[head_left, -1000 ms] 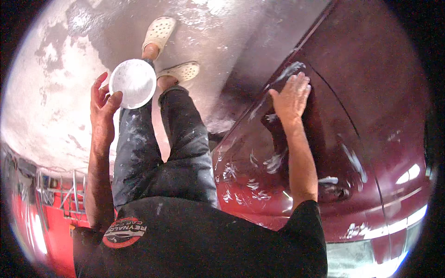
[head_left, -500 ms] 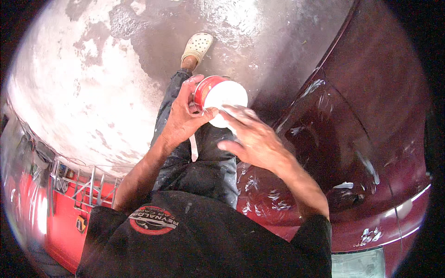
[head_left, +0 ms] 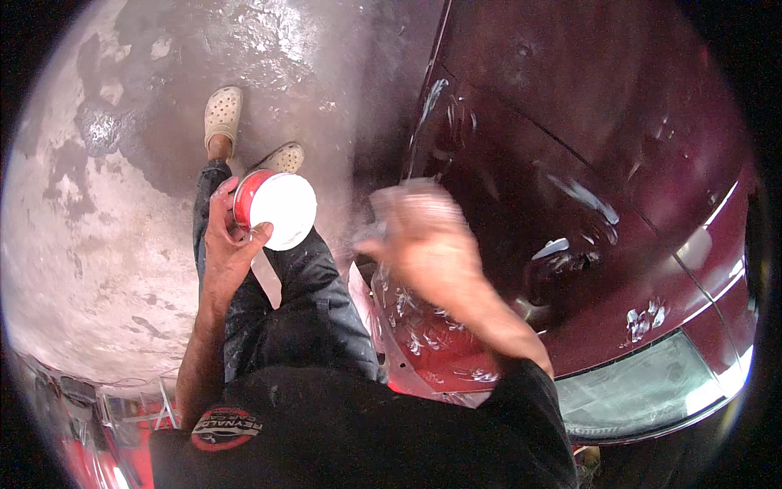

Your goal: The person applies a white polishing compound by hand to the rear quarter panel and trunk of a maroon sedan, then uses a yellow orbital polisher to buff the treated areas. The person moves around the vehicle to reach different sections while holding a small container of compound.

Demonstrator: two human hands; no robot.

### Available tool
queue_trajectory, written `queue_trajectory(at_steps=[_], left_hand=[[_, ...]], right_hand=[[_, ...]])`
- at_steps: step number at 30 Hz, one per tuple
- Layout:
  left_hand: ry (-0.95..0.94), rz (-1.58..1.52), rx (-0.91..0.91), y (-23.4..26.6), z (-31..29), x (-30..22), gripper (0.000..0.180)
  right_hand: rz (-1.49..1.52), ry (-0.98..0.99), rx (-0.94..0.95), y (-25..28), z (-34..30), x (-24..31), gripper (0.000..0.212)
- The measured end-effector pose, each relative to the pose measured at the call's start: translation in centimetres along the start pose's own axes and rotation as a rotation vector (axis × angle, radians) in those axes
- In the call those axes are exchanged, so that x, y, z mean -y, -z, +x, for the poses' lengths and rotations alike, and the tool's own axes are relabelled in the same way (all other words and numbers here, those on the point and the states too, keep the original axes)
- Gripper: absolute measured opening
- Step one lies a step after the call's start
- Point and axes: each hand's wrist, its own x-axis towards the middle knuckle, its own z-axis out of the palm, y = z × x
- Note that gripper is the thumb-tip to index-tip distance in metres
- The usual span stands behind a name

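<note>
Red-walled round plastic tub (head_left: 273, 208), white inside, stays gripped in the left hand (head_left: 226, 244) over the knees, while the blurred right hand (head_left: 423, 236), grip unreadable, has left it, swinging back toward the smeared maroon car panel (head_left: 521, 204).

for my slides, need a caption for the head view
Left hand holds a red-and-white tub beside a smeared dark red car; right hand blurred.

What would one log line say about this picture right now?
left hand: holds red tub with white contents | right hand: blurred, beside dark red car panel, grip unclear | white smears on panel | floor wet
</note>
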Motion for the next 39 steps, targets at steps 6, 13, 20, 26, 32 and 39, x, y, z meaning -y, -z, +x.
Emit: queue_trajectory(at_steps=[6, 13, 20, 26, 32, 39], left_hand=[[0.031, -0.032, -0.028, 0.6, 0.1, 0.7, 0.079], [0.031, -0.055, -0.103, 2.3, -0.1, 0.5, 0.078], [0.089, -0.045, -0.203, 3.9, -0.7, -1.2, 0.086], [-0.024, -0.163, -0.192, 5.3, -2.7, 0.8, 0.079], [-0.151, -0.149, -0.217, 6.1, -3.9, -2.5, 0.074], [-0.180, -0.102, -0.221, 6.6, -6.6, -3.6, 0.073]], right_hand=[[-0.554, -0.466, 0.132, 0.4, -4.9, -10.3, 0.102], [-0.499, -0.568, -0.036, -0.5, -2.1, -10.2, 0.105], [-0.811, -0.334, 0.354, -10.3, -0.2, -10.9, 0.112], [-0.362, -0.359, 0.499, -12.7, 1.6, -8.3, 0.106], [-0.763, -0.367, 0.246, -6.3, -2.8, -11.0, 0.105], [0.011, -0.176, 0.454, -6.4, -1.2, -3.9, 0.077]])
